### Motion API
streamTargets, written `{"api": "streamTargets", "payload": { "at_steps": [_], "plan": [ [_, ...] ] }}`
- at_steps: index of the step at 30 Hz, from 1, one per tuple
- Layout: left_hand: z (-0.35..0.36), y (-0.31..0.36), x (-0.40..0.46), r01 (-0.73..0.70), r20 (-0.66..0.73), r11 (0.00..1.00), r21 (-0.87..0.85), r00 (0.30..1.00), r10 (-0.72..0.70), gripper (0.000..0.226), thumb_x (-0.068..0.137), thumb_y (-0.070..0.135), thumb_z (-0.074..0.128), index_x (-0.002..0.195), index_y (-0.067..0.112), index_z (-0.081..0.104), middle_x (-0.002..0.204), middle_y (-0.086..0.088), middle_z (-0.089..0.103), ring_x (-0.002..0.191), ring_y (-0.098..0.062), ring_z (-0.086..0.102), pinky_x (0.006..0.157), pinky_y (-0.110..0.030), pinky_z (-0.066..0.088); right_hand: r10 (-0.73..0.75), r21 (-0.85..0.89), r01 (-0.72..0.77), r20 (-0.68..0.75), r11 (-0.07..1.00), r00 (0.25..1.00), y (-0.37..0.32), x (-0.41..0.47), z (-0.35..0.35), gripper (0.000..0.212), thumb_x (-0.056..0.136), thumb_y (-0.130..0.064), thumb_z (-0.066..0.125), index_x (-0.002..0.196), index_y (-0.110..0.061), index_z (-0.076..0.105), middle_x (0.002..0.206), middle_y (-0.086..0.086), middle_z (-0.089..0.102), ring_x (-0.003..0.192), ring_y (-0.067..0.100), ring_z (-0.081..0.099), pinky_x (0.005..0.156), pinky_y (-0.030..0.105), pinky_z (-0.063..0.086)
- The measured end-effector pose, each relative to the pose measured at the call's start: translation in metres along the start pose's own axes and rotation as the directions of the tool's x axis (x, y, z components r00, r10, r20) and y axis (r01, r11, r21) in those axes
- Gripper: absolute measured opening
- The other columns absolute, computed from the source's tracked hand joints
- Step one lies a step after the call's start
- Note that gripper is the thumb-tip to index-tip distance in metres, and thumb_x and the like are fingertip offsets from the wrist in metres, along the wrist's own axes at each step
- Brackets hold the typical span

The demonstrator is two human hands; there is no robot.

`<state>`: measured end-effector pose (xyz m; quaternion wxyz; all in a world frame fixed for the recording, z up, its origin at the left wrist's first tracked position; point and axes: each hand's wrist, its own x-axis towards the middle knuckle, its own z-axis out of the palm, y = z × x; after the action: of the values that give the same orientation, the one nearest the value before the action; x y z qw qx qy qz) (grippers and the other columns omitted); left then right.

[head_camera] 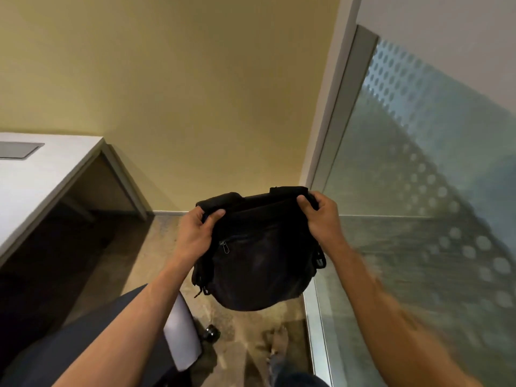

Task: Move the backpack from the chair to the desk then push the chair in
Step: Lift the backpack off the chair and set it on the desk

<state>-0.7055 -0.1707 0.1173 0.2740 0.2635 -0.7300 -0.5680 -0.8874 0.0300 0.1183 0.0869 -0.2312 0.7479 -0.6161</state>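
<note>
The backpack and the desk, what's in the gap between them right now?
Head view: nothing stands between the backpack, held in the air by both hands, and the desk; only bare floor and wall show there.

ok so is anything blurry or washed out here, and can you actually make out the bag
Head view: the right forearm and glass partition are smeared by motion blur; the backpack is underexposed, nearly solid black, only a zipper pull readable; wide-angle distortion bends the desk edge and wall lines; both the left hand and right hand look fairly sharp.
</note>
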Motion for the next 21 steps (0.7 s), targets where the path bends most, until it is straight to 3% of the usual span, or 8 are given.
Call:
{"api": "streamTargets", "payload": {
  "at_steps": [2, 6, 11, 15, 21],
  "plan": [
    [-0.002, -0.003, 0.025, 0.015, -0.058, 0.999, 0.029, 0.998, -0.013, 0.019, 0.094, 0.018, 0.065, 0.111, 0.017, 0.071, 0.102, 0.0, 0.076, 0.101, -0.017, 0.071, 0.088, -0.037, 0.056, -0.007, 0.01, 0.007, 0.033, 1.0, 0.999, 0.005, 0.032, 0.014, 0.038, 0.083, -0.059, 0.064, 0.088, -0.021, 0.069, 0.085, 0.006, 0.072, 0.081, 0.023, 0.069, 0.073, 0.039, 0.059],
    [-0.009, -0.004, 0.067, 0.034, -0.148, 0.996, 0.08, 0.989, -0.022, 0.015, 0.094, 0.021, 0.065, 0.108, 0.024, 0.069, 0.097, 0.011, 0.073, 0.094, -0.005, 0.07, 0.087, -0.031, 0.056, -0.02, 0.035, 0.016, 0.121, 0.999, 0.992, 0.007, 0.09, 0.043, 0.037, 0.082, -0.064, 0.062, 0.086, -0.028, 0.069, 0.082, -0.006, 0.072, 0.077, 0.012, 0.069, 0.069, 0.032, 0.058],
    [-0.02, -0.008, 0.109, 0.049, -0.252, 0.992, 0.119, 0.968, -0.018, 0.02, 0.095, 0.018, 0.064, 0.114, 0.013, 0.07, 0.103, 0.0, 0.073, 0.102, -0.016, 0.068, 0.092, -0.037, 0.054, -0.037, 0.067, 0.024, 0.209, 0.997, 0.977, 0.008, 0.152, 0.081, 0.018, 0.092, -0.042, 0.063, 0.085, -0.026, 0.068, 0.079, -0.008, 0.069, 0.072, 0.004, 0.065, 0.065, 0.024, 0.054],
    [-0.033, -0.011, 0.133, 0.085, -0.329, 0.992, 0.097, 0.943, -0.049, 0.019, 0.095, 0.016, 0.063, 0.112, 0.017, 0.069, 0.1, 0.002, 0.072, 0.098, -0.011, 0.067, 0.091, -0.034, 0.054, -0.059, 0.087, 0.036, 0.279, 0.996, 0.958, 0.003, 0.188, 0.116, 0.014, 0.093, -0.039, 0.063, 0.084, -0.029, 0.068, 0.078, -0.013, 0.07, 0.07, 0.0, 0.064, 0.06, 0.015, 0.05],
    [-0.062, -0.028, 0.17, 0.111, -0.446, 0.992, 0.061, 0.892, -0.073, 0.019, 0.093, 0.014, 0.065, 0.109, 0.025, 0.068, 0.099, 0.007, 0.072, 0.095, -0.004, 0.067, 0.088, -0.029, 0.052, -0.084, 0.103, 0.049, 0.37, 0.994, 0.925, -0.002, 0.237, 0.18, 0.01, 0.093, -0.039, 0.064, 0.086, -0.032, 0.068, 0.084, -0.018, 0.071, 0.076, 0.001, 0.067, 0.062, 0.013, 0.05]
  ]
}}
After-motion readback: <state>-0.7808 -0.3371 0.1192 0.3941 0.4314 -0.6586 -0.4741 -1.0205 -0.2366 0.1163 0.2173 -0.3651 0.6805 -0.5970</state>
